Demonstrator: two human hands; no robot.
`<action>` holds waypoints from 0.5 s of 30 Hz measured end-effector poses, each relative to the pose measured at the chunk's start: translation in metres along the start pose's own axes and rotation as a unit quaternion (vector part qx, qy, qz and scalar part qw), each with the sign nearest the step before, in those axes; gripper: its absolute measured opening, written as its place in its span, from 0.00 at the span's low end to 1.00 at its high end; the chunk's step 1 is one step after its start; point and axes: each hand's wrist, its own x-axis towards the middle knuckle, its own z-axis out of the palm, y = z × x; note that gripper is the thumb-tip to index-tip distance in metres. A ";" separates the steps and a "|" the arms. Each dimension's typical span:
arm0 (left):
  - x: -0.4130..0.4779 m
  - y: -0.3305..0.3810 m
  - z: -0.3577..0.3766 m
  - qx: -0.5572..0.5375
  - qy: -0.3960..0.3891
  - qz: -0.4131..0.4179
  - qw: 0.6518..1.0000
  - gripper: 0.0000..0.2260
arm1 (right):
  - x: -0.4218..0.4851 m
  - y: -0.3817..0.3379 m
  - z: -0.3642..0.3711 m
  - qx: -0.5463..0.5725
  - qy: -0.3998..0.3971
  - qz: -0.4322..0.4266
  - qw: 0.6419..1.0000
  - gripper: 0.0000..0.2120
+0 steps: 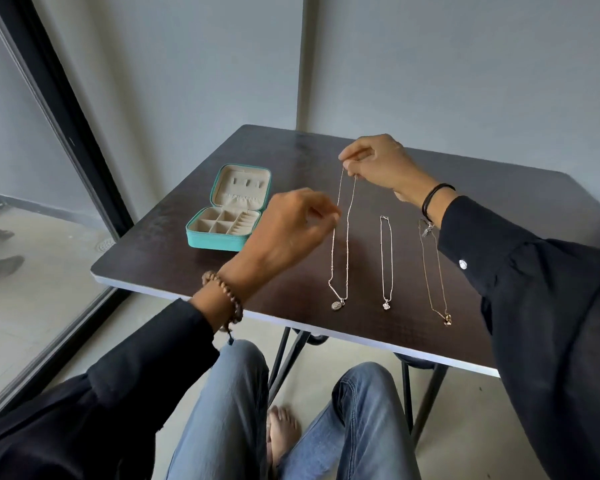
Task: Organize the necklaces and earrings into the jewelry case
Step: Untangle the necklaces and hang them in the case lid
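Three necklaces lie lengthwise on a dark table (499,216). The left silver necklace (347,237), with an oval pendant near the front edge, is pinched at its far end by my right hand (378,164). My left hand (291,230) pinches the same chain partway down its left strand. A shorter silver necklace (386,261) lies in the middle and a gold necklace (433,275) lies to the right, both untouched. The teal jewelry case (222,237) stands open at the left of the table, its beige compartments empty as far as I can see.
The table's front edge (291,322) runs just above my knees. A glass wall with a dark frame (66,133) stands close on the left. A grey wall rises behind the table.
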 end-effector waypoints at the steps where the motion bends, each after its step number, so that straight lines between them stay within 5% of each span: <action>1: 0.006 0.005 -0.003 -0.008 0.014 -0.016 1.000 0.07 | -0.004 -0.004 -0.005 0.018 -0.001 -0.011 1.000 0.08; 5: 0.033 0.009 -0.005 -0.057 0.072 -0.092 0.991 0.12 | -0.024 -0.026 -0.020 0.083 -0.009 -0.039 0.996 0.06; 9: 0.052 0.010 -0.003 -0.164 0.012 -0.174 0.971 0.20 | -0.043 -0.045 -0.031 0.135 -0.020 -0.063 0.989 0.07; 15: 0.046 0.031 -0.011 -0.267 -0.002 -0.168 0.949 0.07 | -0.059 -0.056 -0.039 0.183 -0.012 -0.073 0.980 0.10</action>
